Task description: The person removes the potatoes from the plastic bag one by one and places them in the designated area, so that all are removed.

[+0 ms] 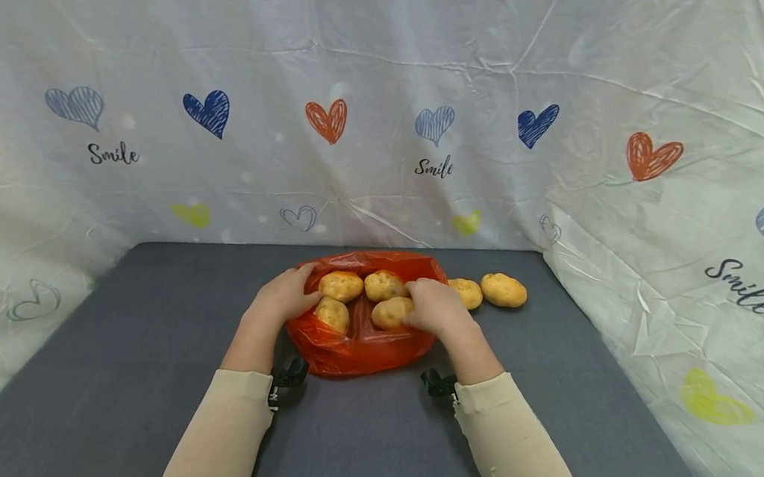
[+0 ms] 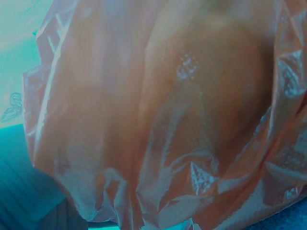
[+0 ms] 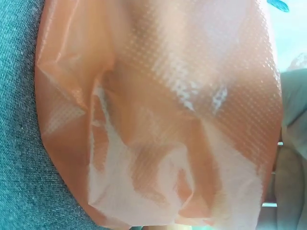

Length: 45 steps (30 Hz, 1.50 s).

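Observation:
An orange-red plastic bag [image 1: 352,362] lies on the grey table with its mouth spread open. Inside show several potatoes: two farther back, one near left [image 1: 332,315] and one near right [image 1: 390,312]. My left hand [image 1: 281,295] grips the bag's left rim, its thumb by the near-left potato. On the opposite side my right hand [image 1: 442,307] holds the right rim, its fingertips against the near-right potato. In the left wrist view the bag [image 2: 182,120] fills the picture, a rounded shape behind the film. The bag [image 3: 158,120] also covers most of the right wrist view, hiding the fingers.
Two loose potatoes lie to the right of the bag, one [image 1: 464,293] partly behind my right hand and another [image 1: 504,290] farther right. A white sheet [image 1: 374,170] printed with hearts hangs behind and beside the grey table [image 1: 143,369].

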### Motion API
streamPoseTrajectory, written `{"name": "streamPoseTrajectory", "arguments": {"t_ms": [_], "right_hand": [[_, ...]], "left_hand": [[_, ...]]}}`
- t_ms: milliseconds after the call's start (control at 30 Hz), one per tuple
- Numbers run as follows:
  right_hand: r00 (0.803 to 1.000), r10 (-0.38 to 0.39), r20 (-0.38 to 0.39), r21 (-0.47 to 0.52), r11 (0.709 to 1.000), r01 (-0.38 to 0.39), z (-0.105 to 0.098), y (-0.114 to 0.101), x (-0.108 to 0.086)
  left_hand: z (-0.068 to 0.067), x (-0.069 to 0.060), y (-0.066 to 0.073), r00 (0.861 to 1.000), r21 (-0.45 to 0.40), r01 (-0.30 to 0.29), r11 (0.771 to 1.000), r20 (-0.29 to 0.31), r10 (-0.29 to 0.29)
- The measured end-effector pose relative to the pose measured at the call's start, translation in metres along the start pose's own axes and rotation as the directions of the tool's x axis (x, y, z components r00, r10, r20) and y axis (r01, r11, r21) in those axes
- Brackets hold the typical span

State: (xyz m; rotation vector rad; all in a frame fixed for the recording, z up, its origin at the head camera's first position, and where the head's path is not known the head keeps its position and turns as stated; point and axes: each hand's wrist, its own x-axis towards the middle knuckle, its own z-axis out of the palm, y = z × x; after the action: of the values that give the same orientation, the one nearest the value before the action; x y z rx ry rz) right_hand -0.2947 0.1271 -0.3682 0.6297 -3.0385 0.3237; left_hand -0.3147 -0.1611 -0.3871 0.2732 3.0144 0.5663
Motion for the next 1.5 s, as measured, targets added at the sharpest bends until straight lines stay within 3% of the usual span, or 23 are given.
{"name": "streamPoseTrajectory", "arguments": {"t_ms": [267, 633, 867, 1267, 1500], "right_hand": [[0.999, -0.047, -0.001, 0.185, 0.982, 0.047, -0.012, 0.009, -0.005], [0.999, -0.026, -0.031, 0.329, 0.944, 0.035, -0.043, 0.029, -0.021], [0.999, 0.026, -0.026, 0.441, 0.897, -0.012, -0.062, 0.044, -0.038], [0.995, 0.094, 0.024, 0.473, 0.876, -0.094, -0.074, 0.083, -0.059], [0.985, 0.145, 0.097, 0.489, 0.855, -0.174, -0.076, 0.105, -0.073]], "left_hand": [[0.001, -0.001, 0.000, 1.000, -0.009, 0.004, 1.000, -0.002, -0.005], [0.001, -0.001, -0.001, 1.000, -0.006, 0.003, 1.000, -0.005, -0.003], [0.000, -0.001, -0.001, 1.000, -0.013, -0.003, 1.000, -0.009, 0.003], [-0.001, -0.002, 0.001, 1.000, -0.018, -0.006, 1.000, -0.005, 0.006], [0.000, -0.002, 0.001, 1.000, -0.021, 0.004, 1.000, 0.004, -0.004]]}}
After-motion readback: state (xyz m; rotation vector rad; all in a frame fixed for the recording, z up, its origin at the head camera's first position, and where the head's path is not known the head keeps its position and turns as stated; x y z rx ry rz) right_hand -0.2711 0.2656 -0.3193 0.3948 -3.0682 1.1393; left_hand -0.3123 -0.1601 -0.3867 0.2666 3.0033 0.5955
